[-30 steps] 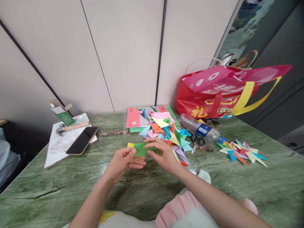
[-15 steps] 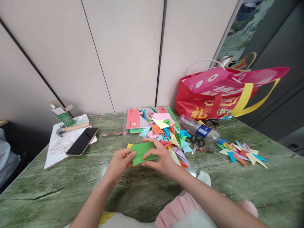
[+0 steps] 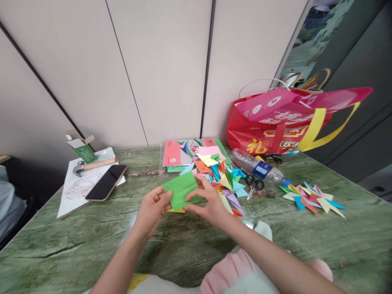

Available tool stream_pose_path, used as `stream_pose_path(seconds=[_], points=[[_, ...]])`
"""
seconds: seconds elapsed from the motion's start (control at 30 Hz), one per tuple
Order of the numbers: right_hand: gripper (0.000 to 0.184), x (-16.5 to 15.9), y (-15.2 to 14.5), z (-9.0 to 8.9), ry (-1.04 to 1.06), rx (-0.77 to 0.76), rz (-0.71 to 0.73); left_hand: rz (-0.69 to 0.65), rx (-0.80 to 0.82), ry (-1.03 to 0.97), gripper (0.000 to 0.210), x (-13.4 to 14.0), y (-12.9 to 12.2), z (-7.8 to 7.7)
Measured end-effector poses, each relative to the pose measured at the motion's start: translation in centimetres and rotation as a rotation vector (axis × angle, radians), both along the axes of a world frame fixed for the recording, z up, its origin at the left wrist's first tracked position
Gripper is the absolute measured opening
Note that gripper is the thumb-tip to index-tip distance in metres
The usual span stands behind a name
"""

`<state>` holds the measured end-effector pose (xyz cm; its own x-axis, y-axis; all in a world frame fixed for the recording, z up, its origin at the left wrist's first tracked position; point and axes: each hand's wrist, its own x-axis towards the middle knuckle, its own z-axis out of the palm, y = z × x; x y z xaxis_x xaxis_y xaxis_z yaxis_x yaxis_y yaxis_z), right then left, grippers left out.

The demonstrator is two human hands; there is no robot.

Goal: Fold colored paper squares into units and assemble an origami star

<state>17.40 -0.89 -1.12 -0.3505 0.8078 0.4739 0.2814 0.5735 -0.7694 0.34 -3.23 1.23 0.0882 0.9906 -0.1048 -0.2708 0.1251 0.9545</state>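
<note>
A creased sheet of green paper [image 3: 180,191] is held up between both hands, above the table. My left hand [image 3: 154,208] pinches its left edge between thumb and fingers. On the right side, my right hand [image 3: 208,201] grips the sheet with thumb and fingertips, partly covering it. A bit of yellow paper [image 3: 177,210] shows below the green sheet. Just behind the hands lies a heap of folded paper pieces [image 3: 225,179] in many colours, partly hidden by my right hand. Further right rests a spiky cluster of folded pieces [image 3: 312,198].
Behind the heap lie packs of coloured paper [image 3: 176,153]. Scissors [image 3: 253,184], a plastic bottle [image 3: 260,167] and a red bag [image 3: 275,122] stand or lie to the right. At left are a phone [image 3: 106,182], a hammer [image 3: 98,163], clear beads [image 3: 81,185] and a small green box [image 3: 84,151].
The green paper has tilted and now shows more of its face, with a crease visible. My left hand has shifted slightly left. The yellow paper now appears below the sheet.
</note>
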Motion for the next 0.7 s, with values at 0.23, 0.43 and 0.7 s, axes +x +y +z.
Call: stream_pose_path(seconds=[0.23,0.43,0.7], points=[[0.007,-0.18,0.00,0.11,0.081,-0.056,-0.017,-0.055,0.023,0.006,0.031,-0.02,-0.15,0.17],[0.012,-0.33,0.12,0.19,0.108,-0.069,-0.061,-0.059,0.015,0.004,0.037,0.01,-0.15,0.12],[0.008,-0.36,0.14,-0.17,0.135,-0.119,-0.022,0.017,-0.009,0.121,0.039,-0.21,0.02,-0.35]])
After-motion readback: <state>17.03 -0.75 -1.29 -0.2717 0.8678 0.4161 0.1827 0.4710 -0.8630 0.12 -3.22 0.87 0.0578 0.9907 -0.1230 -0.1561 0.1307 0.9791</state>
